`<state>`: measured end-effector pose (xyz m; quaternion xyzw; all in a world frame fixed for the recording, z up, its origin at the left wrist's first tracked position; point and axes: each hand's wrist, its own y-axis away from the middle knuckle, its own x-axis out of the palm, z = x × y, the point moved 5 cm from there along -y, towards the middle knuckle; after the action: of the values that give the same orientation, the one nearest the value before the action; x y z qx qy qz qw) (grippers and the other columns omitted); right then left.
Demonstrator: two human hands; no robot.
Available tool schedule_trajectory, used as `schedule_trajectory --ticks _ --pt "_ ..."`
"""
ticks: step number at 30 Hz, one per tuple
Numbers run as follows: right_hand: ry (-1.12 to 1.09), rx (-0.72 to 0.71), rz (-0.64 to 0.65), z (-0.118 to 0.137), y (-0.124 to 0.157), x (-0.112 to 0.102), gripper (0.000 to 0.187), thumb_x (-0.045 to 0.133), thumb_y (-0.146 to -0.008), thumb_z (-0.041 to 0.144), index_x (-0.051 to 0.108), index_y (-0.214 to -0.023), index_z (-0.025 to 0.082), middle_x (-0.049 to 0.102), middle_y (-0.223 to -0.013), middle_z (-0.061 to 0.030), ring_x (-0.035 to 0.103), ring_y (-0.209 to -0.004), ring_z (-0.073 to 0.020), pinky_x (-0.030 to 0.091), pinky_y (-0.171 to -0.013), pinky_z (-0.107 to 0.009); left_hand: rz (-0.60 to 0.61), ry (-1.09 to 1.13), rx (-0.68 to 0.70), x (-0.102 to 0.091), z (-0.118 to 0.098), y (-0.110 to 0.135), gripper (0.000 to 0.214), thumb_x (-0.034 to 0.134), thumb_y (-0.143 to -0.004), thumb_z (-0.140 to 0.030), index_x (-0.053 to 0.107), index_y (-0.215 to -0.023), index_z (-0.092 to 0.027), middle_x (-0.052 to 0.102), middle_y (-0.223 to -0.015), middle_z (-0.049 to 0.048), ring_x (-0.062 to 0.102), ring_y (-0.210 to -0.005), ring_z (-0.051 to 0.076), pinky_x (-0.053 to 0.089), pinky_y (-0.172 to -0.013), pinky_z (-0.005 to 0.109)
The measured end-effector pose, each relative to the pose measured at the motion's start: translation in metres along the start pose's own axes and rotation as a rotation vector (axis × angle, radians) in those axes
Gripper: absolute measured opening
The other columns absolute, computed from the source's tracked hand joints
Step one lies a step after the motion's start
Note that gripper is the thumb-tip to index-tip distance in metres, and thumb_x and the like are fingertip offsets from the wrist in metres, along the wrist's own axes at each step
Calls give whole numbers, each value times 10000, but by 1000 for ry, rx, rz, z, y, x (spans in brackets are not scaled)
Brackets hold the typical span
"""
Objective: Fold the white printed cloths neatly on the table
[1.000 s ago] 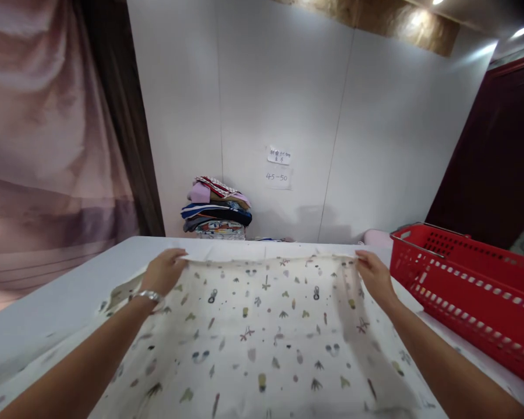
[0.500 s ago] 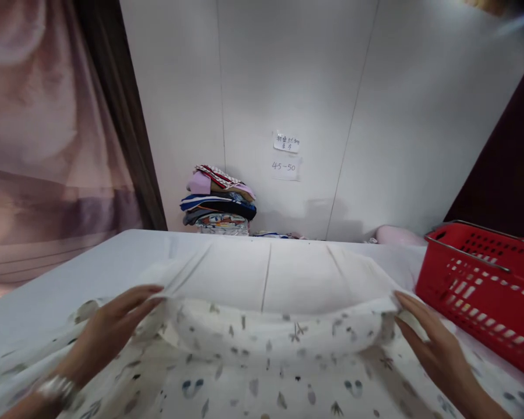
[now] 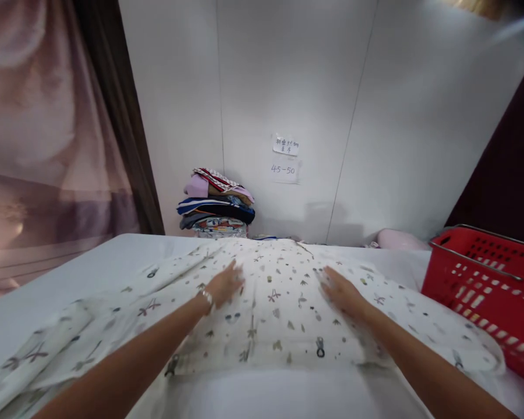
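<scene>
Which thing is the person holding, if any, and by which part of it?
Nothing seems held: the left hand and right hand are open over the patterned cloth, neither pinching it; blur hides whether they touch.

Light is soft and rather dim, with a bluish streak of glare in the dark upper right corner and a faint shadow low on the grey wall [image 3: 283, 75]. Blur smears the fingers of the left hand [image 3: 224, 285] and right hand [image 3: 344, 295]; wide-angle distortion stretches the red basket [image 3: 471, 311].

Patterned cloth [image 3: 283, 308] on white table [image 3: 96, 273]
</scene>
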<state>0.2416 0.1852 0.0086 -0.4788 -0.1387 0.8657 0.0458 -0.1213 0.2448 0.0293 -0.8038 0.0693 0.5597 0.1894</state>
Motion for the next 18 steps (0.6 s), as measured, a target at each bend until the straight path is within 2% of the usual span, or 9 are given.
schedule_trajectory --ticks 1,2,4,7,10,12,14,18 --pt "19 39 42 -7 25 5 500 454 -833 410 458 -1293 217 411 -1373 -54 401 -1243 -251 317 -1041 -418 80 -37 57 14 0 20 352 490 -839 -382 604 -1114 -196 404 -1375 96 535 -1112 228 426 -950 336" --pt "35 40 94 -14 49 9 496 456 -827 438 499 -1260 200 449 -1345 -69 426 -1224 -257 328 -1035 -422 108 -66 109 23 2 42 364 464 -844 -407 604 -1123 -221 401 -1377 83 515 -1140 236 419 -962 362" --pt "70 43 118 -34 94 5 468 437 -829 482 558 -1200 225 475 -1324 -59 441 -1211 -259 346 -1022 -434 75 -104 152 30 12 88 395 437 -844 -439 578 -1167 -260 432 -1353 57 456 -1201 238 386 -995 399" --pt "169 105 35 -71 153 -15 445 419 -836 493 593 -1159 241 504 -1296 -59 449 -1205 -263 339 -1023 -469 48 -117 218 25 26 150 441 458 -826 -477 526 -1225 -300 448 -1339 32 427 -1225 230 354 -1023 410" --pt "289 118 3 -97 200 -35 427 454 -817 484 596 -1156 266 501 -1295 -54 421 -1224 -287 284 -1030 -546 -19 -118 249 9 32 189 488 505 -777 -535 513 -1227 -348 450 -1339 10 446 -1210 241 363 -1020 412" --pt "336 110 2 -105 218 -44 433 468 -808 452 562 -1196 282 478 -1315 -46 398 -1240 -287 255 -1034 -566 -50 -133 242 0 33 196 480 522 -760 -531 538 -1204 -348 487 -1310 9 487 -1172 247 399 -993 398" --pt "363 117 8 -107 224 -51 434 452 -811 384 536 -1223 277 463 -1328 -41 386 -1251 -273 246 -1039 -557 -44 -156 227 -4 34 190 418 500 -782 -450 571 -1174 -323 544 -1255 11 533 -1120 239 433 -961 374" --pt "419 181 -31 -106 202 -67 445 415 -758 206 584 -1169 182 517 -1280 -85 444 -1209 -250 301 -1024 -499 -4 -190 114 -17 34 158 388 451 -724 -188 654 -1045 -267 636 -1123 23 580 -1045 222 462 -908 354"
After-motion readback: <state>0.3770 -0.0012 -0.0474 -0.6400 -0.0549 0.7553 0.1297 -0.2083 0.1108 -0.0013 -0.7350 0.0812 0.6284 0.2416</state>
